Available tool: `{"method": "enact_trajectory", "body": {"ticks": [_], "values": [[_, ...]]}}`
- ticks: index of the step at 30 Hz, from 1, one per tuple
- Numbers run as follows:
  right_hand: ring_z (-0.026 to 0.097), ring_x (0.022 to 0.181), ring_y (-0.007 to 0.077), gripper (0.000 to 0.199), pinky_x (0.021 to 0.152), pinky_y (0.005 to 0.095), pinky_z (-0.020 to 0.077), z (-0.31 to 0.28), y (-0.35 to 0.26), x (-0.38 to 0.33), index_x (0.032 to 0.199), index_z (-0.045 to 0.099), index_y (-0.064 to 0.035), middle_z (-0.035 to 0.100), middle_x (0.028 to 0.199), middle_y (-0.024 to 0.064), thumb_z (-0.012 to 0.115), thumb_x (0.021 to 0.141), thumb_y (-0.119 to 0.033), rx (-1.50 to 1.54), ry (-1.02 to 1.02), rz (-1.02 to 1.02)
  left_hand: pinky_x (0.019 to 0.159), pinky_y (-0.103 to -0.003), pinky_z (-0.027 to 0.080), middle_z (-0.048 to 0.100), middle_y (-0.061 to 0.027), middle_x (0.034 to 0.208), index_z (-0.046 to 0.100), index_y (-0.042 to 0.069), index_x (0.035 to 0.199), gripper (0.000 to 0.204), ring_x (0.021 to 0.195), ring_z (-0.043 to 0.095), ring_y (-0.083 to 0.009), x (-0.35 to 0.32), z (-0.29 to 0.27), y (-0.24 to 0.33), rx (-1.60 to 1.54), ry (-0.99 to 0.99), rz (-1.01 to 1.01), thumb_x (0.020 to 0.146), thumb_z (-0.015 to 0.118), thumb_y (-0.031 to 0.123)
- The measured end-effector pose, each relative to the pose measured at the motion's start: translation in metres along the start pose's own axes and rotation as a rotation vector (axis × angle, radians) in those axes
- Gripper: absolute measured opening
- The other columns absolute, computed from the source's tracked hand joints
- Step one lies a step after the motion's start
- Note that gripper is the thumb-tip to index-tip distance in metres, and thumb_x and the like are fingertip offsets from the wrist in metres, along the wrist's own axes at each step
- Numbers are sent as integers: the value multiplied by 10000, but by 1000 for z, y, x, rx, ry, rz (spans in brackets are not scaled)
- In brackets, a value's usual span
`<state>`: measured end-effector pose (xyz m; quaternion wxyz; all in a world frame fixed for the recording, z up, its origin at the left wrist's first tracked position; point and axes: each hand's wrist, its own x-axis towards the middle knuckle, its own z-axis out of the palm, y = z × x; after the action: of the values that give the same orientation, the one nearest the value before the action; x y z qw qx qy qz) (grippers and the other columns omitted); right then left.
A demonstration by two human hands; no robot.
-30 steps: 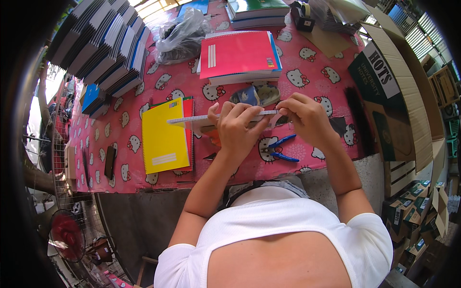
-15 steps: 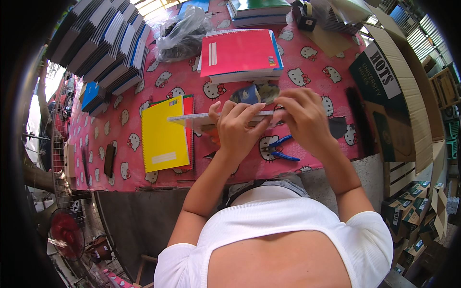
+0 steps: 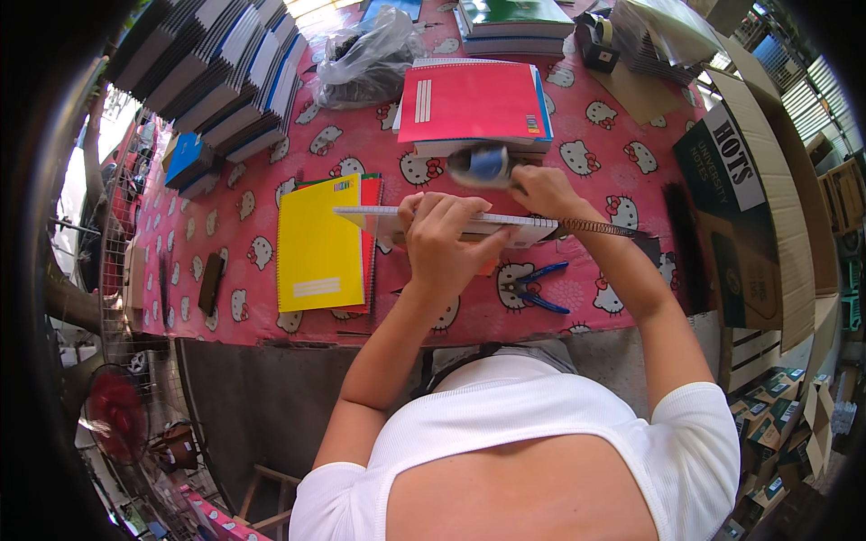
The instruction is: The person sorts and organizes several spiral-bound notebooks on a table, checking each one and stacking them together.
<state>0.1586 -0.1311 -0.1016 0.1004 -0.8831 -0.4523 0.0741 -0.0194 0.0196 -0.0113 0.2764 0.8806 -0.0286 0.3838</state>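
Observation:
My left hand (image 3: 446, 234) is closed around a white-paged notebook (image 3: 365, 215), held nearly edge-on above the table. A dark spiral wire coil (image 3: 600, 227) sticks out past the notebook's right end, across my right forearm. My right hand (image 3: 546, 191) reaches beyond the notebook, its fingers closed on one end of a rounded blue and grey object (image 3: 485, 167), too smeared by motion to name. Blue-handled pliers (image 3: 539, 287) lie on the table nearer to me. To the left of the held notebook lies a yellow spiral notebook (image 3: 320, 243), on top of a red one.
Red-covered notebooks (image 3: 474, 97) are stacked ahead. Tall rows of spiral notebooks (image 3: 221, 81) stand far left, beside a clear plastic bag (image 3: 365, 63). A tape dispenser (image 3: 597, 43) sits at the back right. An open cardboard box (image 3: 735, 189) borders the table's (image 3: 244, 320) right side.
My right hand has left the notebook's right end and reached forward to the blue and grey object, now blurred. The wire coil now shows. The view has shifted slightly; my left hand keeps its hold.

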Motion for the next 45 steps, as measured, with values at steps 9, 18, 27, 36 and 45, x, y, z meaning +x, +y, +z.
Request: {"method": "enact_trajectory", "body": {"ticks": [9, 18, 27, 36, 45], "values": [[550, 1070, 347, 481, 786, 477, 514, 16, 9, -15, 1004, 502, -82, 556, 1140, 136, 780, 653, -258, 3, 209, 173, 900, -391, 330, 653, 17, 748, 687, 141, 749, 258, 758, 590, -179, 4, 2, 1, 6, -26, 22, 596, 828, 292], [646, 911, 298, 457, 775, 429, 527, -46, 19, -33, 1088, 563, -55, 665, 939, 122, 730, 705, -241, 1107, 414, 83, 883, -371, 327, 646, 19, 702, 699, 143, 760, 230, 740, 585, -174, 8, -3, 5, -4, -45, -37, 612, 812, 279], [625, 899, 222, 427, 833, 361, 496, -74, 18, -57, 1026, 610, 20, 650, 1016, 125, 744, 660, -153, 1896, 106, -496, 870, -358, 333, 655, 11, 711, 690, 120, 816, 268, 733, 586, -189, 9, 0, 6, -32, -54, -35, 604, 800, 242], [595, 827, 107, 428, 742, 286, 502, -96, -9, -41, 1026, 645, -12, 654, 887, 48, 701, 602, -13, 874, 73, -53, 1012, -448, 257, 630, -66, 1083, 631, 99, 1012, 483, 1070, 534, -247, 14, -7, 4, -74, -94, -185, 629, 829, 319], [612, 892, 135, 484, 776, 306, 511, -93, -38, -31, 1095, 608, 1, 659, 945, 71, 708, 622, 25, 1202, 139, -121, 1060, -639, 80, 513, -21, 1315, 711, 152, 806, 364, 1304, 381, -281, 5, -36, -13, 289, -78, -264, 569, 865, 381]]}}
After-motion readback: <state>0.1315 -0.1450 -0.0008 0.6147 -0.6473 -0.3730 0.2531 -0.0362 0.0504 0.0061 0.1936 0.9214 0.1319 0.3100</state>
